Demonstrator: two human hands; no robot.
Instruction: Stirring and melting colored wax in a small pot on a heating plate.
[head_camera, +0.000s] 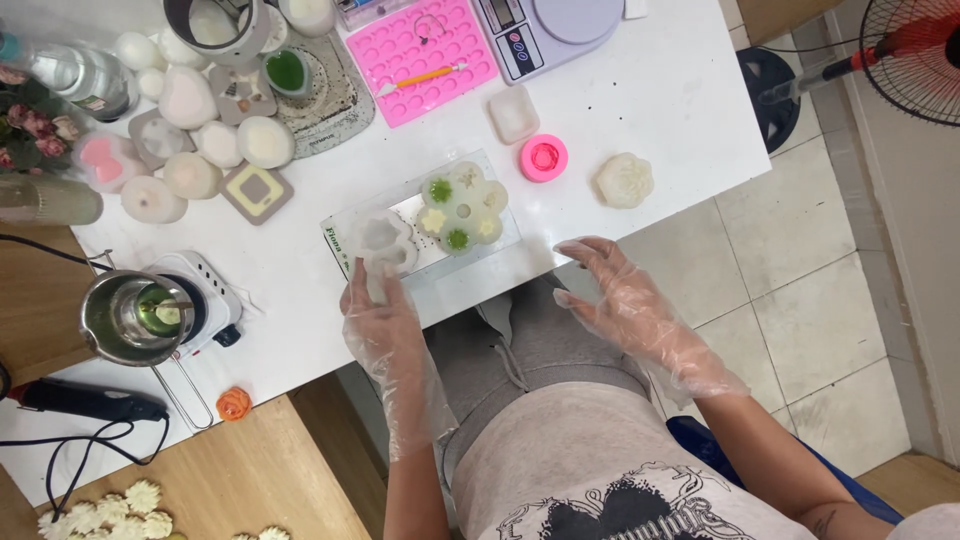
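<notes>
We wear thin, clear, crinkled plastic gloves on both hands, the left hand (385, 325) and the right hand (625, 300), loose at the cuffs and reaching partway up our bare forearms. Our top is pale pinkish-grey with a dark printed design across the front. Our trousers are grey, with a drawstring.
</notes>
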